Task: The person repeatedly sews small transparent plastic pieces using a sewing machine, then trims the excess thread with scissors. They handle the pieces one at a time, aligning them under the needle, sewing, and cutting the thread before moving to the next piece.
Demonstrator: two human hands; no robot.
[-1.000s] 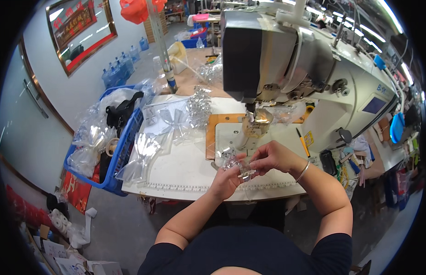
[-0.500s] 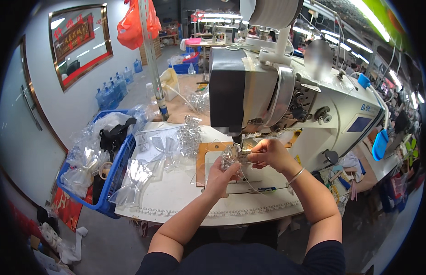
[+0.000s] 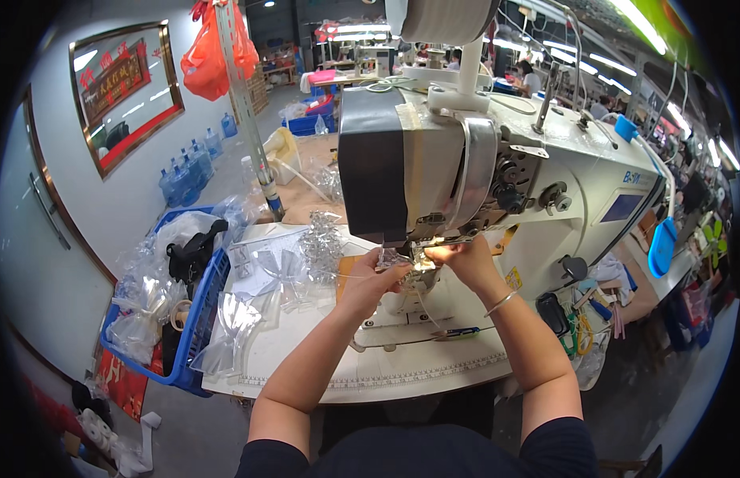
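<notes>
- The sewing machine [image 3: 497,167] rises straight ahead of your hands, its head hanging just over your fingertips and closing off the room above and beyond them.
- The counter [image 3: 306,350] lies under both forearms; its near edge, with a ruler strip along it, runs below your wrists, and the barest stretch of it is between your left forearm and the left edge.
- One blue basket [image 3: 196,319] hangs against the counter's left edge, well to the left of your left hand; it is stuffed with crumpled clear plastic bags [image 3: 143,307] and a black object whose kind you cannot tell.
- Several blue water bottles [image 3: 187,171] stand on the floor far off to your left, against the wall; the count is not clear.
- Clear plastic pieces [image 3: 282,275] lie spread on the counter just left of your left hand, overlapping too much to count.
- Your left hand [image 3: 368,280] and right hand [image 3: 459,259] are close together under the machine head, both pinching one small clear plastic piece [image 3: 403,259] between the fingertips, right at the needle.
- One bangle [image 3: 501,301] sits on your right wrist.
- One blue-handled tool [image 3: 458,332] lies on the counter just nearer you than your right hand.
</notes>
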